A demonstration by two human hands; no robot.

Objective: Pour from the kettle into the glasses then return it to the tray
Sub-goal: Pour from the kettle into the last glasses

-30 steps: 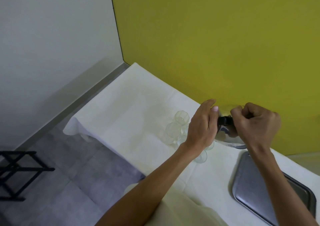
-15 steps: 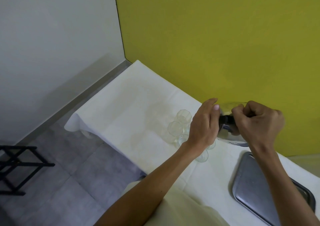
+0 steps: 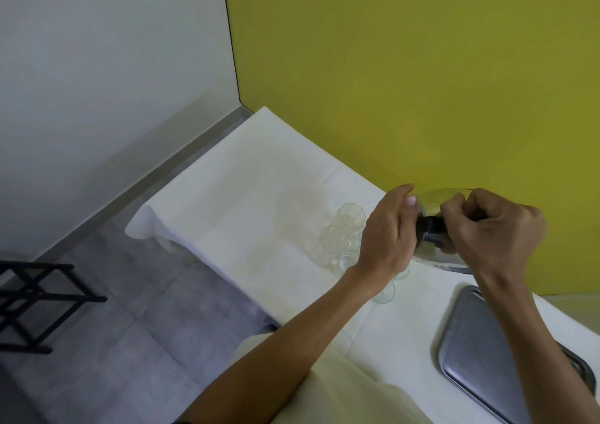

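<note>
A shiny metal kettle [image 3: 431, 201] is held tilted above a cluster of several clear glasses [image 3: 334, 240] on the white tablecloth. My right hand [image 3: 496, 228] is closed around its black handle. My left hand [image 3: 388, 232] lies flat against the kettle's left side, near the lid, fingers together. Both hands hide most of the kettle, so the spout and any stream are out of sight. One glass [image 3: 384, 293] peeks out under my left wrist. The grey metal tray [image 3: 474, 352] sits bare at the lower right, below my right forearm.
The table [image 3: 253, 180] stands against a yellow wall [image 3: 406, 66], with a white wall to the left. A black folding stand [image 3: 35, 300] is on the grey floor at the left. The table's front edge runs diagonally below the glasses.
Hands and kettle keep the same pose over the glasses. The view has shifted slightly, so everything sits a little further right and down in frame.
</note>
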